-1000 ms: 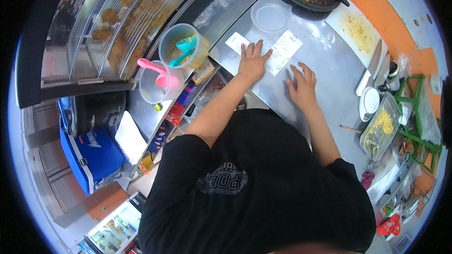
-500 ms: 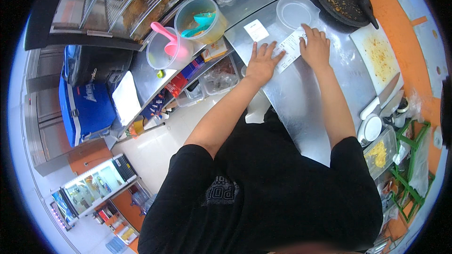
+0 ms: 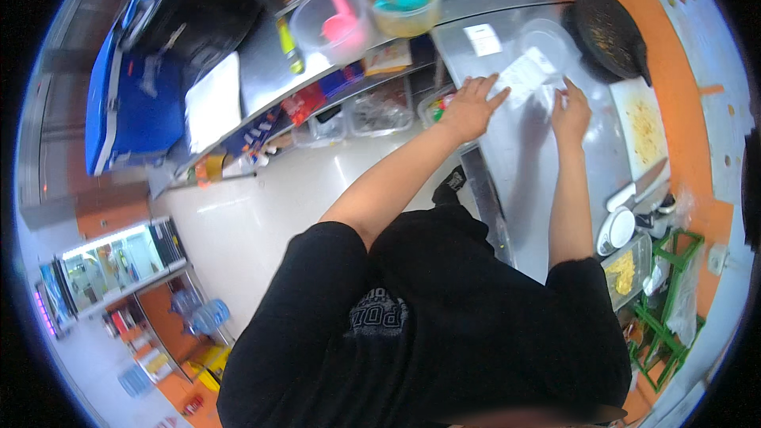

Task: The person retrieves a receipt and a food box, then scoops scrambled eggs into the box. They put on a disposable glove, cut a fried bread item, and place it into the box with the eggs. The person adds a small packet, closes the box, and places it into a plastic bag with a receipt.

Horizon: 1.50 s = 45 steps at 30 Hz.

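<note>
A white printed paper slip (image 3: pixel 528 71) lies on the steel counter (image 3: pixel 519 166), slightly blurred. Against its left edge rests my left hand (image 3: pixel 471 109), fingers stretched out and apart. My right hand (image 3: pixel 571 117) is at the slip's right end, its fingers bent and drawn together; a pale, blurred edge shows by the fingertips, and what they grip is unclear. Beyond the slip sits a shallow clear round dish (image 3: pixel 547 34). A smaller white slip (image 3: pixel 482 40) lies to its left.
A dark stone mortar (image 3: pixel 606 28) stands far right, beside a stained white cutting board (image 3: pixel 640 123) and a knife (image 3: pixel 638 186). Nearer are a white round scale (image 3: pixel 616 230) and a tub of yellow food (image 3: pixel 626 271). Plastic tubs with a pink scoop (image 3: pixel 339 25) and teal scoop (image 3: pixel 403 0) stand left.
The view has swung, shifting the scene. My right hand has come off the slip's top and curled its fingers at the right end. My left hand has moved to the slip's left edge.
</note>
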Motion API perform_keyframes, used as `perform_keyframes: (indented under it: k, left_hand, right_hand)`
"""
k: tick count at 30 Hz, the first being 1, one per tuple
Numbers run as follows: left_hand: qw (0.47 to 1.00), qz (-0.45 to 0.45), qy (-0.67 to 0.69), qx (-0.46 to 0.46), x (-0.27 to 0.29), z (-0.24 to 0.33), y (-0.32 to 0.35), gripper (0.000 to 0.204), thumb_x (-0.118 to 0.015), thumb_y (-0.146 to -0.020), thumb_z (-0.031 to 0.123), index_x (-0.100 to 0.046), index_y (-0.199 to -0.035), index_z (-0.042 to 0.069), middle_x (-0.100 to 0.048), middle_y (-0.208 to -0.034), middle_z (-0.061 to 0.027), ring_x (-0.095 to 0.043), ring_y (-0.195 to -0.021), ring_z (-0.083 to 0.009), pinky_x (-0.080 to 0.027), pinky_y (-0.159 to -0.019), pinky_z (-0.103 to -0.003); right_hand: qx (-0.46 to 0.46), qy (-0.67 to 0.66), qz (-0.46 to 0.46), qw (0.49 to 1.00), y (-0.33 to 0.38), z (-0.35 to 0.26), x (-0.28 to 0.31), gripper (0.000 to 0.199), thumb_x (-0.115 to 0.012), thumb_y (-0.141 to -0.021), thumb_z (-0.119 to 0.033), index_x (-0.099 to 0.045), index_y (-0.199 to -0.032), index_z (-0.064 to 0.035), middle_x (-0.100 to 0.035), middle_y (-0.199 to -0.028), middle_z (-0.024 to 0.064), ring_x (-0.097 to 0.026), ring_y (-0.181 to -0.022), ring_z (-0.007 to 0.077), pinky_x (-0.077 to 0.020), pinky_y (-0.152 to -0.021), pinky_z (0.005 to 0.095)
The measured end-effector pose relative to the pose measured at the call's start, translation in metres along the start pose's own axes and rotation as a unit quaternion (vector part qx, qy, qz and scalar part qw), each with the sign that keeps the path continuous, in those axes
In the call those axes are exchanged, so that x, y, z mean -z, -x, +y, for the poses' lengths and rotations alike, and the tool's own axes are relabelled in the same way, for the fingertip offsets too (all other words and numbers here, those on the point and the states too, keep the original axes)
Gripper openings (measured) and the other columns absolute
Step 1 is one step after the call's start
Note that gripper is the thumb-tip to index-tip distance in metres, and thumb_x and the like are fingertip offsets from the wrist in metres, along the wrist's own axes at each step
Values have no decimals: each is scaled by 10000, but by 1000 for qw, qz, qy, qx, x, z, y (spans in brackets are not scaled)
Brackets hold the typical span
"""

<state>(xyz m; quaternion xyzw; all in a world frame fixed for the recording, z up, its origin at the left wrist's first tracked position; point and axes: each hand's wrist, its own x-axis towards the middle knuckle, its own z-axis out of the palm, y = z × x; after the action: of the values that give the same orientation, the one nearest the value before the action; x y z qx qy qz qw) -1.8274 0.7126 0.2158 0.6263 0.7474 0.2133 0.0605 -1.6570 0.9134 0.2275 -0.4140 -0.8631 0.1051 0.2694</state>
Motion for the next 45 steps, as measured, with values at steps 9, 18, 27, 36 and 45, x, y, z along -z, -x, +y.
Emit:
perform_keyframes:
  k: [9,18,27,36,45]
  left_hand:
    - [921,40,198,333,47,-102,421,324,-728,-979,336,-732,-991,13,-719,-1060,-145,-708,-972,-316,-546,-881,-411]
    - [483,306,283,770,47,-43,848,344,-657,-1018,320,-732,-1077,-10,-726,-926,-101,-659,-859,-182,-531,-806,-344]
    - [436,249,472,725,-8,11,865,358,-643,-1026,290,-681,-1256,18,-743,-1029,-84,-677,-926,-180,-526,-828,-330]
    - [421,81,275,861,42,49,928,396,-632,-996,307,-710,-1211,-17,-755,-1131,-218,-720,-1091,-326,-536,-969,-404]
    - [308,145,291,894,159,-3,888,418,-672,-1023,306,-665,-1290,-15,-744,-1189,-165,-731,-1039,-253,-562,-931,-367]
  right_hand:
    - [68,-224,-196,952,251,-163,-40,385,-679,-1015,-306,-690,-770,-9,-666,-707,153,-649,-676,286,-488,-658,426]
    - [174,-241,-449,843,333,-350,-92,355,-667,-1010,-269,-665,-1288,-49,-722,-952,135,-680,-797,266,-539,-757,390]
    - [265,-182,-509,798,320,-474,-254,595,-727,-974,-282,-504,-1469,-37,-704,-983,123,-671,-876,215,-542,-819,374]
    - [251,55,-487,835,285,-622,-487,651,-658,-983,-362,-485,-1487,11,-524,-1484,291,-463,-1414,458,-333,-1212,492]
    - [157,117,-434,879,244,-655,-551,601,-655,-985,-349,-520,-1449,8,-553,-1444,287,-481,-1388,462,-340,-1196,506]
